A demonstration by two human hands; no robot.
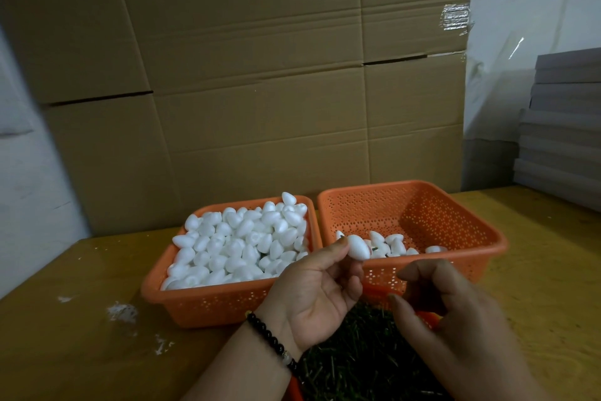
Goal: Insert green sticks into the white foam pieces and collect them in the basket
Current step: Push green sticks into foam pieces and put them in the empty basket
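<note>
My left hand (317, 290) pinches one white egg-shaped foam piece (357, 247) between thumb and fingertips, raised in front of the baskets. My right hand (445, 309) hovers to its right over a pile of green sticks (354, 355), fingers loosely curled, thumb and forefinger apart, with nothing visible between them. The left orange basket (156, 290) is heaped with plain foam pieces (240, 238). The right orange basket (487, 238) holds a few foam pieces (390, 246) along its near side; a bit of green shows among them.
The sticks lie in an orange container whose rim (431, 317) shows beside my right hand. Foam crumbs (122, 311) are scattered on the wooden table at the left. Large cardboard boxes (260, 75) stand behind the baskets, and stacked grey boards (562, 140) sit at the right.
</note>
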